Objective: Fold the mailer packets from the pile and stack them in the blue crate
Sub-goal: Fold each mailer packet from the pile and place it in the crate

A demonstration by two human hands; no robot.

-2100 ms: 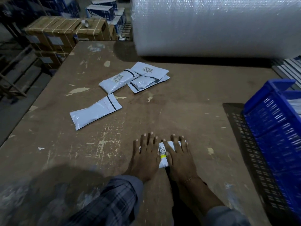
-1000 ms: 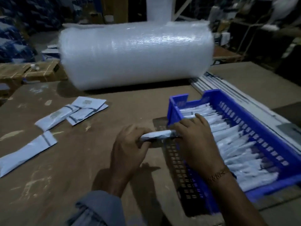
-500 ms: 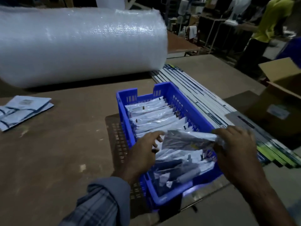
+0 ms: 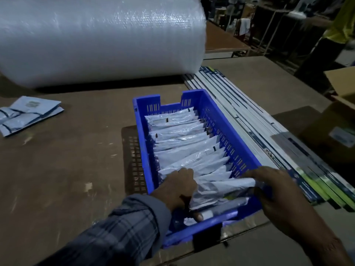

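The blue crate (image 4: 239, 148) stands on the table and holds a row of several folded white mailer packets (image 4: 182, 139) on edge. At the crate's near end a folded mailer packet (image 4: 221, 191) sits low among the others. My left hand (image 4: 176, 189) grips its left end, with the thumb under it inside the crate. My right hand (image 4: 276, 191) holds its right end by the crate's right wall. A small pile of unfolded mailers (image 4: 26, 114) lies on the table at the far left.
A big roll of bubble wrap (image 4: 99, 37) lies across the back of the table. Long flat boxes (image 4: 269, 135) lie side by side right of the crate. An open cardboard box (image 4: 343, 81) is at the far right. A person in yellow (image 4: 338, 24) stands beyond.
Both hands lifted the folded packet off the table, carried it right over the crate and have lowered it into the near end. The view has swung right with them.
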